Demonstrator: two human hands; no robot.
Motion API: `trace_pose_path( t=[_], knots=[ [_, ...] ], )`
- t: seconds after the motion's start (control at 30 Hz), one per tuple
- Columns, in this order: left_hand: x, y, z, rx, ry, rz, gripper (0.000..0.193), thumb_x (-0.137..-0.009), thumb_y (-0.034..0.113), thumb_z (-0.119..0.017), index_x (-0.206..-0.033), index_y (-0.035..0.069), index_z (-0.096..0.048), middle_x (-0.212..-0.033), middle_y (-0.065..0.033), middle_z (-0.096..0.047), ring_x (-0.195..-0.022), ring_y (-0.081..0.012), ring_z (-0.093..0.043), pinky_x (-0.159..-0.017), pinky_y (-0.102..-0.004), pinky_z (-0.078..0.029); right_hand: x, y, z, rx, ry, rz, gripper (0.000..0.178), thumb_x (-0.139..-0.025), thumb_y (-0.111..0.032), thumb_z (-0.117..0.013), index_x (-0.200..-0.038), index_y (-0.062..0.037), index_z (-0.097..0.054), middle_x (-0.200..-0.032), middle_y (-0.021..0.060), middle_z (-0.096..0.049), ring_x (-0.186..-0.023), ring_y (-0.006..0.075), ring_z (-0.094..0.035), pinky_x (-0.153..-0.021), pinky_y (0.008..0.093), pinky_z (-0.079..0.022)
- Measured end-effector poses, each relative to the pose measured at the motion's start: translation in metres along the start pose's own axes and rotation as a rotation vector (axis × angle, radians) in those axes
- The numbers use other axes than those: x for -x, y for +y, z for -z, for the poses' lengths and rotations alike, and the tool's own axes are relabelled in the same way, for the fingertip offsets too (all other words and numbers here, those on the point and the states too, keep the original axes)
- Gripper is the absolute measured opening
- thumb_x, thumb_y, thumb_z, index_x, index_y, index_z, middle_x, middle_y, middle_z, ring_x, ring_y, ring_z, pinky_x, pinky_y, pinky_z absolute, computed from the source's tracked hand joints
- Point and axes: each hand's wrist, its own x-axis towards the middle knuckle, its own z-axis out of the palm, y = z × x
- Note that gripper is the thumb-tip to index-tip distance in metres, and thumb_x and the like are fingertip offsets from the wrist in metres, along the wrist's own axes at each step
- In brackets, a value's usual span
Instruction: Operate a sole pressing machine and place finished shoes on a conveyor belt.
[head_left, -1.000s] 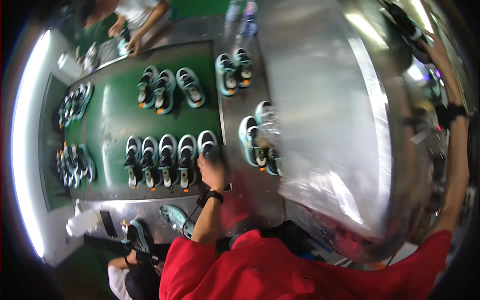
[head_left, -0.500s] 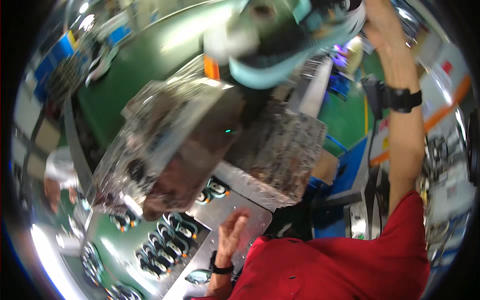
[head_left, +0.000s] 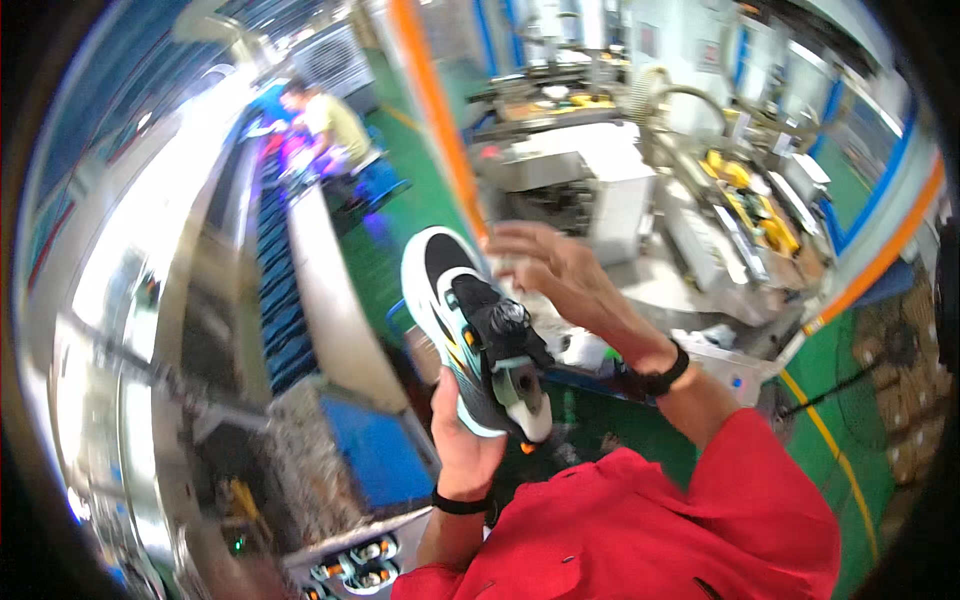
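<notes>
A running shoe [head_left: 428, 290] in white, black and pale mint is held upright in front of me, toe pointing up and away. My left hand [head_left: 468, 440] grips it from below near the heel, thumb along the side of the sole. Black laces [head_left: 500, 320] are bunched over its tongue, and a grey-green block [head_left: 520, 385] fills the shoe opening. My right hand [head_left: 550, 265] is beside the toe end, fingers stretched towards the shoe's right edge. Whether its fingertips touch the shoe I cannot tell. Each wrist wears a black band.
Several similar shoes [head_left: 370, 565] sit on a metal surface at lower left. A conveyor [head_left: 335, 290] runs along the left, near a seated co-worker [head_left: 335, 130]. Machinery with yellow parts [head_left: 750, 200] stands at the right, behind an orange post [head_left: 437, 110].
The view has swung right, away from the plastic-wrapped machine. A shoe was up by my right hand and my left was empty; now my left hand holds the shoe closer to me.
</notes>
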Motion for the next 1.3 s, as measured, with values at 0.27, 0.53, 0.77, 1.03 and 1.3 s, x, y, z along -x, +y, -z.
trace_pose_path(
  t=[0.27, 0.53, 0.77, 1.03, 1.3],
  knots=[
    [-0.112, -0.182, -0.12, -1.096, -0.24, -0.029, 0.069, -0.095, 0.026, -0.059, -0.148, -0.004, -0.026, -0.133, -0.0144, -0.051, -0.115, -0.0177, -0.051, -0.098, -0.031, -0.041, 0.13, 0.0, 0.178, -0.079, 0.822, -0.366, 0.062, -0.066, -0.013, -0.077, -0.123, -0.0041, -0.057, -0.112, 0.0071, -0.061, -0.1, 0.0144, -0.056, -0.091, 0.0299, -0.046],
    [-0.301, -0.335, -0.131, -1.319, -0.532, 0.235, 0.046, -0.087, 0.033, -0.065, -0.113, -0.004, -0.058, -0.104, -0.0187, -0.068, -0.093, -0.0243, -0.066, -0.084, -0.0343, -0.049, 0.215, -0.005, 0.316, 0.335, 1.239, -0.127, 0.056, -0.068, -0.009, -0.07, -0.122, -0.0032, -0.058, -0.107, 0.0061, -0.061, -0.095, 0.0143, -0.058, -0.088, 0.0282, -0.047],
    [-0.422, -0.462, -0.12, -1.718, -0.29, 0.21, 0.095, -0.077, 0.031, -0.075, -0.141, -0.014, -0.022, -0.134, -0.0365, -0.045, -0.123, -0.0447, -0.049, -0.104, -0.0448, -0.041, 0.248, -0.034, 0.336, 0.495, 1.471, -0.196, 0.057, -0.07, -0.011, -0.067, -0.124, 0.0018, -0.055, -0.111, 0.0088, -0.06, -0.098, 0.016, -0.058, -0.089, 0.0287, -0.046],
    [-0.477, -0.474, -0.073, -1.643, -0.121, 0.136, 0.043, -0.07, 0.009, -0.067, -0.107, -0.01, -0.055, -0.1, -0.0264, -0.066, -0.097, -0.0397, -0.065, -0.088, -0.0446, -0.051, 0.228, -0.033, 0.407, 0.817, 1.462, -0.264, 0.053, -0.07, -0.012, -0.07, -0.12, 0.0006, -0.057, -0.102, 0.007, -0.062, -0.086, 0.0149, -0.059, -0.078, 0.0275, -0.049],
    [-0.32, -0.271, -0.11, -0.593, -0.161, 0.814, 0.033, -0.084, 0.01, -0.069, -0.113, -0.003, -0.061, -0.1, -0.0083, -0.069, -0.083, -0.0193, -0.069, -0.079, -0.0335, -0.055, 0.054, 0.03, 0.543, 1.12, 0.932, -0.852, 0.062, -0.06, -0.035, -0.078, -0.108, 0.0028, -0.064, -0.096, 0.0168, -0.068, -0.086, 0.0248, -0.067, -0.075, 0.0327, -0.053]
  ],
)
